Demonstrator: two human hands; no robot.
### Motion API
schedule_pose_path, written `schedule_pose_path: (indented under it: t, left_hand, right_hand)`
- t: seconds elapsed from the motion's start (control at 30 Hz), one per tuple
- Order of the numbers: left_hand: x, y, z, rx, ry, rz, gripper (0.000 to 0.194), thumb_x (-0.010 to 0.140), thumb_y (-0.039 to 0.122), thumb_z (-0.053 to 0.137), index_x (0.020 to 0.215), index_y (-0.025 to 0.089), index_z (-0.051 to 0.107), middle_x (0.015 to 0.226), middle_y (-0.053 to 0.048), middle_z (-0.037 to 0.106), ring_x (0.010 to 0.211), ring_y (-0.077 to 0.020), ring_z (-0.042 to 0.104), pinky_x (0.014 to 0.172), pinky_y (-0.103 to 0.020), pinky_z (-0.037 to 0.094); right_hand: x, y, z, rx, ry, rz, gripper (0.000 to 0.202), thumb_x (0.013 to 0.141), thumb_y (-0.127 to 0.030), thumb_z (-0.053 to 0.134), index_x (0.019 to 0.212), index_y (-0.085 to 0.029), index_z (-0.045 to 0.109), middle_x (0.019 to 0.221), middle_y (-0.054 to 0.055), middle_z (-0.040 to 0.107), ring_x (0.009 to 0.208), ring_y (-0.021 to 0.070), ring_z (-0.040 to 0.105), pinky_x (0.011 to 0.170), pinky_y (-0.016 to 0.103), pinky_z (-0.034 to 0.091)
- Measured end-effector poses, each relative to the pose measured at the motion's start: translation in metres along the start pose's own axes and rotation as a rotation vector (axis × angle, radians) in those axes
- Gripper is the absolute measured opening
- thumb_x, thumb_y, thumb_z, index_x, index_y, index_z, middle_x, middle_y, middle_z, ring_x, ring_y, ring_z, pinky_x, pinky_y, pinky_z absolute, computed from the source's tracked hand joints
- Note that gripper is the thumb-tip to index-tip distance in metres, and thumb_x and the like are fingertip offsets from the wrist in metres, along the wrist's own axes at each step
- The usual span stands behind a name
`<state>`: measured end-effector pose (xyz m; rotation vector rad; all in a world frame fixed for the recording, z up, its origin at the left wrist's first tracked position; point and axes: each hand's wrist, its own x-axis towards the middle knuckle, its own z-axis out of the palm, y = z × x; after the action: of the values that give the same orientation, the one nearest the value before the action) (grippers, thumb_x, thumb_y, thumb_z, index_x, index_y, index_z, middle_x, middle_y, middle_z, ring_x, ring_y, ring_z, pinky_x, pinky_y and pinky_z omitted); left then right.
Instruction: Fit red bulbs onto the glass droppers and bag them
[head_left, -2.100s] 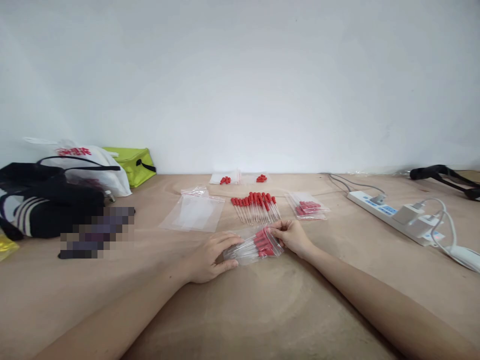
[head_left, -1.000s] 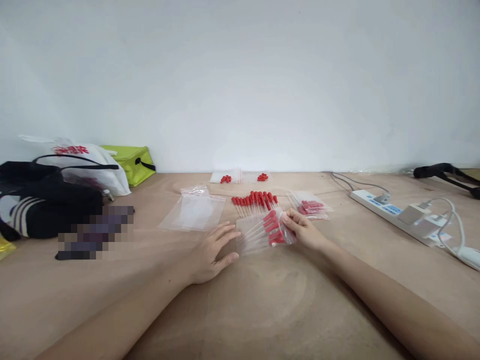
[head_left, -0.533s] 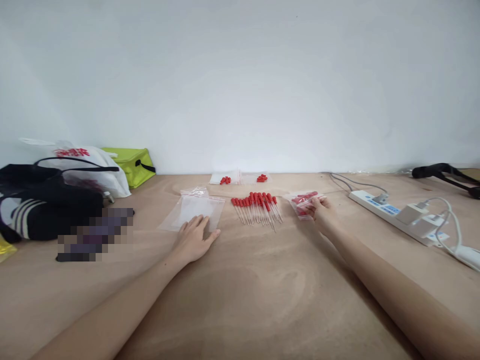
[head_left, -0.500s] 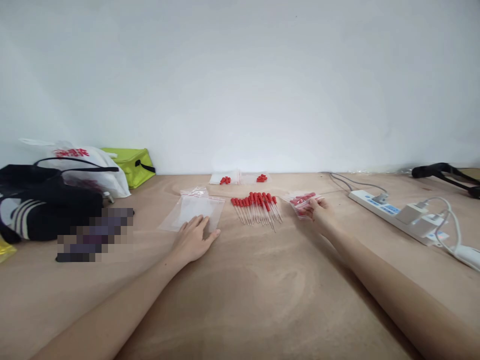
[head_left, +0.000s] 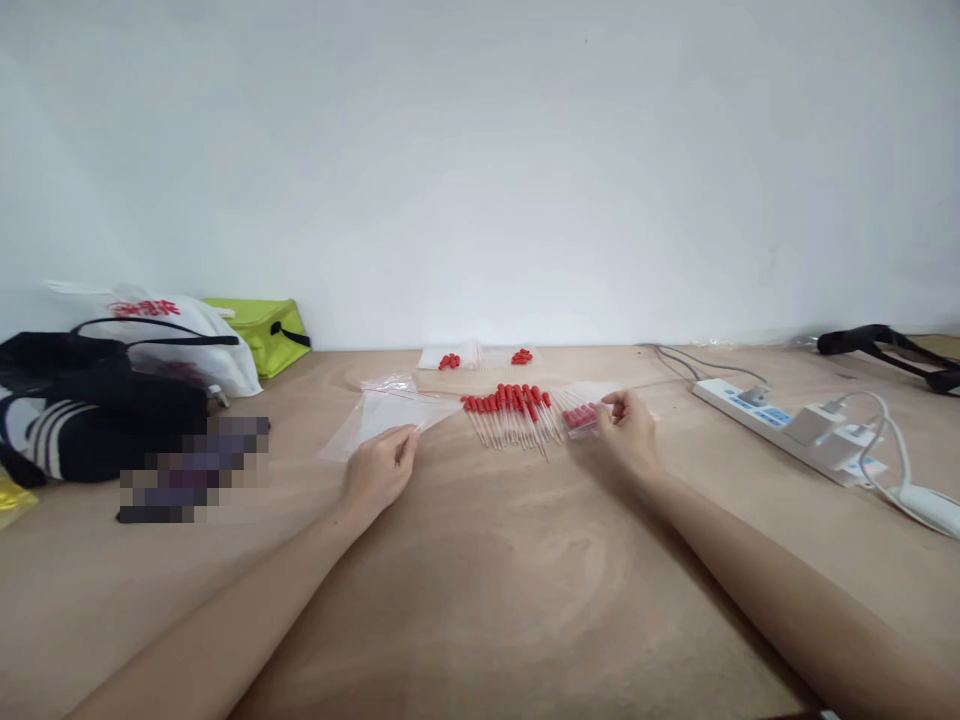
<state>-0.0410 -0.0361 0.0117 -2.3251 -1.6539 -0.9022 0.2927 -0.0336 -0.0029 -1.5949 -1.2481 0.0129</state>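
My left hand (head_left: 381, 465) pinches the lower edge of a clear zip bag (head_left: 375, 415) lying left of centre, one corner of it pointing to the right. My right hand (head_left: 630, 430) has its fingers closed on the edge of another clear bag with red-capped sticks inside (head_left: 581, 414). Between my hands lies a row of several thin clear sticks with red caps (head_left: 514, 400), caps pointing away from me. Farther back, two small bags with red-capped pieces (head_left: 450, 361) rest near the wall.
On the left are a black bag (head_left: 112, 420), a white plastic bag (head_left: 187, 340), a lime-green box bag (head_left: 262, 330) and a pixelated object (head_left: 195, 470). A power strip (head_left: 772, 420) with chargers and cables lies right; a black frame (head_left: 892, 350) stands behind it.
My left hand went from lying spread on the empty bag to pinching its edge. My right hand shifted slightly left, and the filled bag now lies turned, closer to the row.
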Motion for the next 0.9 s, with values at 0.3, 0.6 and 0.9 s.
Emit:
schedule_pose_path:
  t: [0.3,0.6,0.9]
  left_hand:
    - [-0.012,0.018,-0.021,-0.464,-0.371,0.573,0.031,0.088,0.028,0.035,0.108,0.022,0.058,0.118,-0.005,0.054,0.115,-0.018,0.044,0.095,-0.034,0.037]
    - [-0.017,0.023,-0.019,-0.297,-0.712,0.416,0.049,0.08,0.046,0.047,0.126,0.029,0.04,0.138,-0.005,0.03,0.126,-0.0255,0.026,0.102,-0.047,0.022]
    - [-0.017,0.026,-0.015,-0.392,-0.539,0.459,0.028,0.081,0.035,0.05,0.105,0.025,0.061,0.119,-0.006,0.053,0.112,-0.0215,0.045,0.095,-0.037,0.036]
  right_hand:
    - [0.011,-0.034,0.041,-0.301,-0.411,-0.07,0.016,0.069,-0.02,0.046,0.079,-0.018,0.059,0.08,0.006,0.063,0.076,0.0174,0.056,0.065,0.025,0.038]
    - [0.027,-0.046,0.07,-0.365,-0.467,0.072,0.013,0.067,-0.024,0.051,0.072,-0.016,0.059,0.076,0.012,0.064,0.075,0.0222,0.06,0.059,0.028,0.041]
    - [0.026,-0.058,0.065,-0.34,-0.448,0.09,0.025,0.065,-0.015,0.05,0.09,-0.013,0.054,0.084,0.018,0.062,0.078,0.027,0.059,0.059,0.032,0.042]
